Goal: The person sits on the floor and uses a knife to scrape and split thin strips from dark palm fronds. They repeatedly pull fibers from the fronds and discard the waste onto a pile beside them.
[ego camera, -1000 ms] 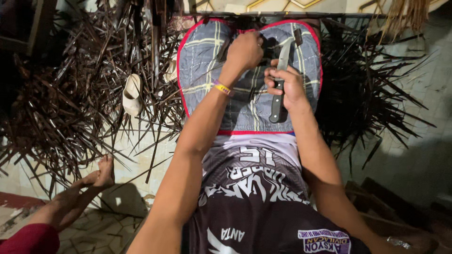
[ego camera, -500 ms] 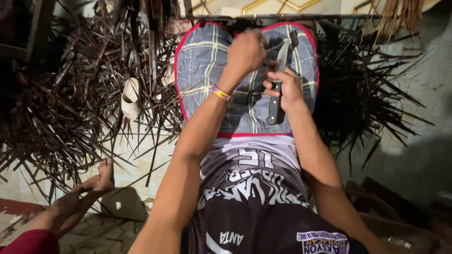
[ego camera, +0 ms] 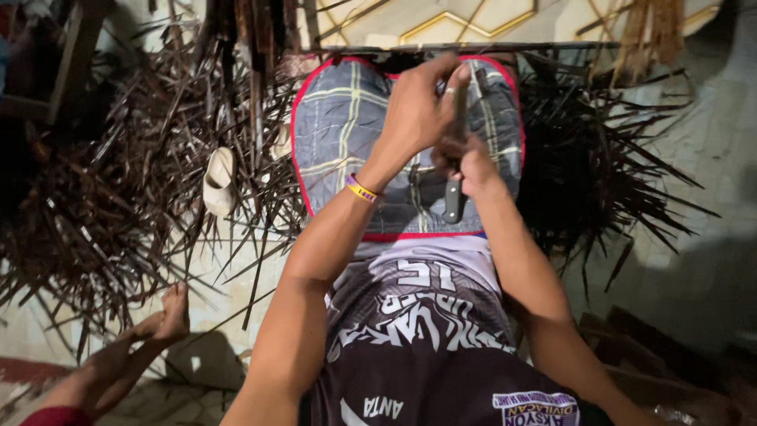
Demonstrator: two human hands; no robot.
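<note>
My right hand point(ego camera: 475, 167) is closed around the dark handle of a knife point(ego camera: 455, 203), held over my lap on grey plaid shorts with a red edge point(ego camera: 341, 130). The blade points away from me and runs up behind my left hand point(ego camera: 418, 110). That hand is curled just above the right one, at the blade's upper part, with a yellow and purple band on its wrist point(ego camera: 363, 190). What its fingers pinch is hidden. A thin dark rod point(ego camera: 552, 46) lies crosswise just beyond my knees.
Heaps of dry brown leaf strips lie on the floor at left point(ego camera: 118, 205) and right point(ego camera: 607, 173). A pale sandal point(ego camera: 218, 181) rests among the left heap. Another person's bare foot point(ego camera: 167, 317) reaches in at lower left. Patterned tiles point(ego camera: 441, 20) lie ahead.
My left hand has moved right and closer to my right hand, so it now covers the blade. The right hand and knife have stayed in place.
</note>
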